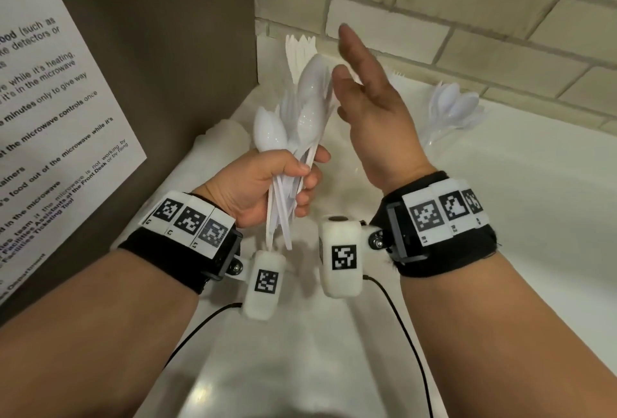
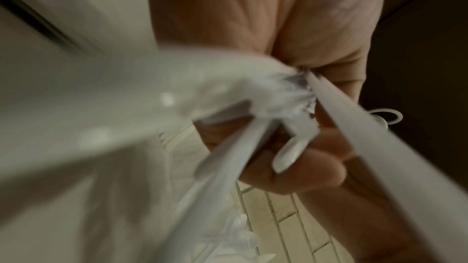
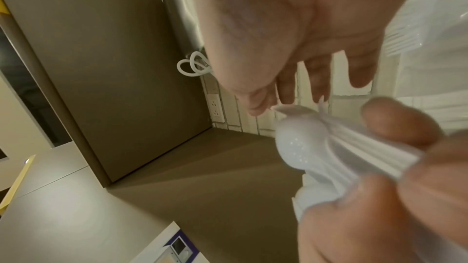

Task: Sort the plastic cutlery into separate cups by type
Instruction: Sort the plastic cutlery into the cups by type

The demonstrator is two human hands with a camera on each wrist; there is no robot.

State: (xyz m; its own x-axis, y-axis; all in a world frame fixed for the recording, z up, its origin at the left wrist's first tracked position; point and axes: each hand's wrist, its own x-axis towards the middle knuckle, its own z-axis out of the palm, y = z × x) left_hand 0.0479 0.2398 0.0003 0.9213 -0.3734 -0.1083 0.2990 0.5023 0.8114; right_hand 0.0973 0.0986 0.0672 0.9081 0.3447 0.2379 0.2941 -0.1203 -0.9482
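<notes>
My left hand (image 1: 287, 180) grips a bundle of white plastic cutlery (image 1: 300, 117) by the handles, spoon bowls pointing up and handle ends sticking out below the fist. The left wrist view shows the same handles (image 2: 288, 127) fanning out of my curled fingers (image 2: 303, 171). My right hand (image 1: 364, 83) is held open just right of the bundle, fingers straight, holding nothing. In the right wrist view its fingertips (image 3: 286, 91) hover above the spoon bowls (image 3: 303, 145). Behind the bundle, forks (image 1: 300, 50) stand upright. A clear cup with spoons (image 1: 454, 107) stands at the right by the wall.
A white counter (image 1: 500, 217) runs under both hands. A brick wall (image 1: 467, 17) closes the back, and a brown panel (image 1: 167, 50) with a printed notice (image 1: 50, 100) closes the left. Black cables (image 1: 410, 351) trail from the wrist cameras.
</notes>
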